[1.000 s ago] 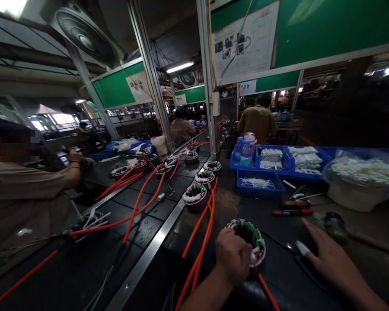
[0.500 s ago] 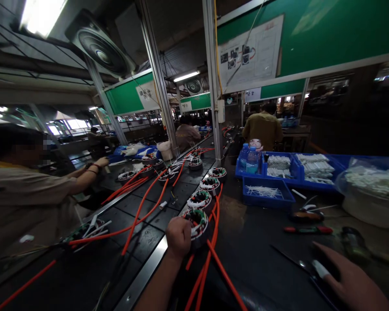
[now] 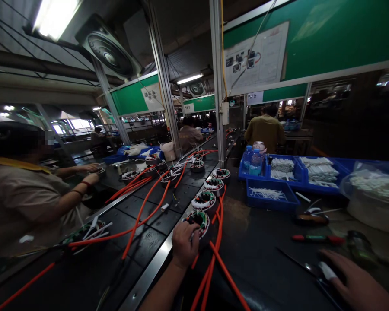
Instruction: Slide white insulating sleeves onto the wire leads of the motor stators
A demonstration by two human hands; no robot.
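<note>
My left hand (image 3: 184, 245) is closed on the near rim of a motor stator (image 3: 199, 217), a ring with green, white and red parts around a dark centre. Its thumb and fingers bend over the rim. Behind it, several similar stators (image 3: 203, 199) stand in a row along the metal rail, orange cables (image 3: 218, 235) beside them. On the right, my right hand (image 3: 356, 276) lies low over the bench, index finger stretched and thumb apart. Something white wraps the thumb, close beside a pair of scissors (image 3: 307, 266); whether they touch is unclear.
Blue bins (image 3: 280, 168) hold white sticks and water bottles (image 3: 255, 163). A red marker (image 3: 318, 239), an orange-handled tool (image 3: 311, 218) and a plastic tub (image 3: 374, 203) lie right. More stators and cables cover the left line, where a co-worker (image 3: 29, 190) sits. A metal post (image 3: 219, 86) rises ahead.
My left hand has turned from a fist at the stator's side to fingers bent over its near rim. The co-worker's hands have moved left and lower. The view has shifted slightly.
</note>
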